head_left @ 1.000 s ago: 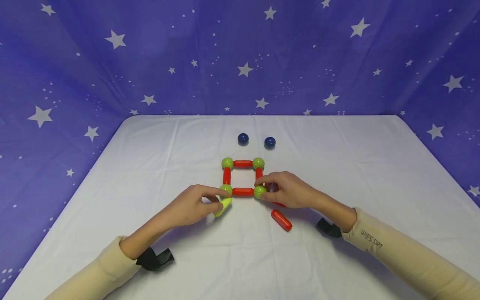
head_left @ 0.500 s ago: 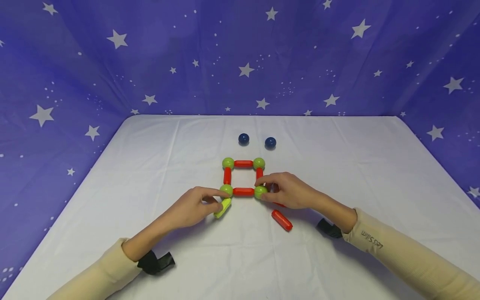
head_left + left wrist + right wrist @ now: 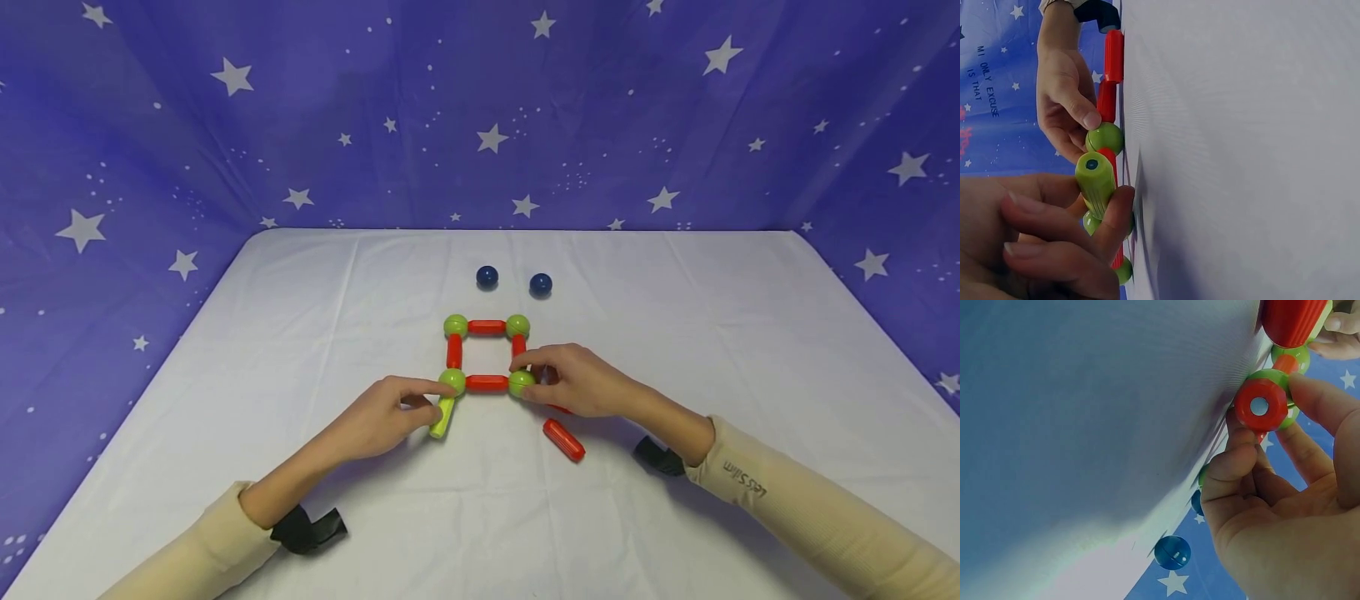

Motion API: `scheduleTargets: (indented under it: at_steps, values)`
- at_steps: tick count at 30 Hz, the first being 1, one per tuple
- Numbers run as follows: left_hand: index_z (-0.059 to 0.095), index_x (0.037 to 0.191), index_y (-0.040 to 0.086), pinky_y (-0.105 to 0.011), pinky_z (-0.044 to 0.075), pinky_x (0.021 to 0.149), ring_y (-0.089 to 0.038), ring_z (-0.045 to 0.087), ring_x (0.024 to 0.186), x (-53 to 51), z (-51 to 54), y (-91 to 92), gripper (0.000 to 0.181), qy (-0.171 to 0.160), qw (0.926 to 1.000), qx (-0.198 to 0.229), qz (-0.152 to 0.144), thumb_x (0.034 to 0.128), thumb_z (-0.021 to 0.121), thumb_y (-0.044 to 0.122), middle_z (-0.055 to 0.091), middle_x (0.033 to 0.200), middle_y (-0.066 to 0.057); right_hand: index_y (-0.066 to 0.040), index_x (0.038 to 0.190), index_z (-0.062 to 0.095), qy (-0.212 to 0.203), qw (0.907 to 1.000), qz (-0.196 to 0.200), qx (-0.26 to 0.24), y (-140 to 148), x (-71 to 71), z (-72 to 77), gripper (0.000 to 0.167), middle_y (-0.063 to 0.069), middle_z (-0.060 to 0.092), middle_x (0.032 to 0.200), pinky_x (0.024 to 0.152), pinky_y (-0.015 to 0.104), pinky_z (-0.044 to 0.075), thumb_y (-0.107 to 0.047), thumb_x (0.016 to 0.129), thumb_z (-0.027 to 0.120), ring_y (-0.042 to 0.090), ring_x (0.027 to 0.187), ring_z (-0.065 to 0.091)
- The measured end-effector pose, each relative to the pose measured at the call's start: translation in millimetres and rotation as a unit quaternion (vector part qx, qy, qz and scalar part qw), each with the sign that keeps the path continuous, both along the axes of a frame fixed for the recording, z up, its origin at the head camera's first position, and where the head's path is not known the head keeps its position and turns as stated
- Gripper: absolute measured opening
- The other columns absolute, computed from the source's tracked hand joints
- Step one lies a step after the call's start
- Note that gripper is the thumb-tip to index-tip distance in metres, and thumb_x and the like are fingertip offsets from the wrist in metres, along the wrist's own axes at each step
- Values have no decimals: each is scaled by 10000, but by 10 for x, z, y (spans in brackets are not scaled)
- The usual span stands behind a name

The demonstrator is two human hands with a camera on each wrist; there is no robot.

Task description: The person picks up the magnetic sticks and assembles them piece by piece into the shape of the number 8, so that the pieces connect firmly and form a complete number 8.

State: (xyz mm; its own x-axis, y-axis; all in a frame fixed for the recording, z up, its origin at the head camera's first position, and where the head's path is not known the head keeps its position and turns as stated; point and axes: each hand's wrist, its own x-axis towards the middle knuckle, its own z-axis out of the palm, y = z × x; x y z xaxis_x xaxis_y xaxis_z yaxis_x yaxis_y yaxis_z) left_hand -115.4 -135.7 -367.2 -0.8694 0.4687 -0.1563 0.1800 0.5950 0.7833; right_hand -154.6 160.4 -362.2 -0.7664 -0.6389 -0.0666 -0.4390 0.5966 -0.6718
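In the head view, red rods and green balls form a square on the white cloth. My left hand (image 3: 393, 417) pinches a yellow-green rod (image 3: 442, 419) against the square's near left green ball (image 3: 452, 382), its index finger touching that ball. The rod's dark round end (image 3: 1092, 164) faces the left wrist camera. My right hand (image 3: 581, 382) grips the near right green ball (image 3: 521, 383) between thumb and fingers. A red rod (image 3: 1261, 405) with a silvery end sits at that ball, mostly hidden under the hand in the head view.
One loose red rod (image 3: 564, 440) lies nearer the person, below the right hand. Two dark blue balls, a left one (image 3: 487, 277) and a right one (image 3: 541, 285), rest beyond the square. A starry purple curtain (image 3: 420, 100) rises behind the table.
The yellow-green rod has swung from a slant to nearly in line with the square's left side. My left hand has shifted slightly toward the person. The right hand stays on its ball.
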Motion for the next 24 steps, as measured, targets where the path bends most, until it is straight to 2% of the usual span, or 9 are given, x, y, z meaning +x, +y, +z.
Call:
scheduleTargets:
  at_steps: [9, 16, 24]
  values:
    - [668, 1257, 132, -313, 433, 478, -151, 461, 424, 1, -1, 21, 317, -354, 9989, 267, -126, 946, 634, 181, 698, 945, -37, -126, 1222, 677, -24, 10000, -9, 17, -8, -1, 0, 323, -34, 586, 866, 637, 262, 471, -134, 903, 728, 162, 770, 528]
    - [656, 1249, 122, -332, 462, 535, -151, 480, 436, -7, 9, 42, 311, -363, 9985, 334, -225, 950, 649, 208, 703, 936, -22, -127, 1220, 679, -14, 10000, -27, 4, -5, -3, -7, 322, -31, 588, 870, 632, 263, 469, -143, 902, 731, 162, 771, 528]
    - [663, 1256, 150, -356, 471, 631, -158, 497, 435, -7, 3, 28, 315, -304, 9990, 279, -181, 954, 646, 237, 709, 971, -30, -134, 1221, 679, -3, 10000, -44, 17, -2, -2, -15, 327, -36, 592, 878, 631, 259, 473, -145, 898, 735, 160, 777, 532]
